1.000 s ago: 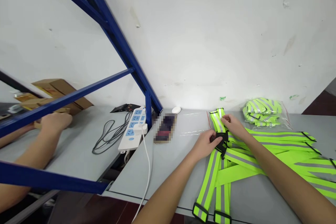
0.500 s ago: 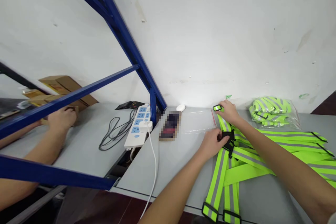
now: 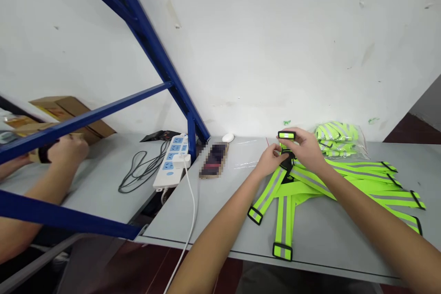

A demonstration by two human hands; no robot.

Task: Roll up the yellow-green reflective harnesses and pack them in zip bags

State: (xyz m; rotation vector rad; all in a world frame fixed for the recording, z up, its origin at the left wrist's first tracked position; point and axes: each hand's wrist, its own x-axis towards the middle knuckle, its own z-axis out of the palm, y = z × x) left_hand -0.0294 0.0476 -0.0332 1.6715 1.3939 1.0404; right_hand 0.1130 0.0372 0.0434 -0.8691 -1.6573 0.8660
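Observation:
Neon yellow-green reflective straps (image 3: 283, 220) with grey stripes lie across the table, meeting at a black plastic piece (image 3: 288, 174). My right hand (image 3: 308, 147) is closed on one strap, holding up its end with a black slider buckle (image 3: 286, 135). Just to its left, my left hand (image 3: 270, 161) pinches the same gathered straps close to the black piece; the fingertips partly hide what they grip. Two strap ends with black sliders spread toward the table's front edge. A flat clear plastic bag (image 3: 245, 158) lies left of my hands.
A filled clear bag of reflective straps (image 3: 339, 140) sits by the wall. More straps fan out to the right. Left are a phone (image 3: 213, 161), a power strip (image 3: 174, 163) with a white cable, and a blue metal frame (image 3: 155, 50). Beyond it, a co-worker's hand (image 3: 69, 151) is near cardboard boxes.
My left hand has moved up toward my right hand, and the strap end in my right hand is turned more level. The straps have shifted away from the front edge. The camera view has shifted slightly.

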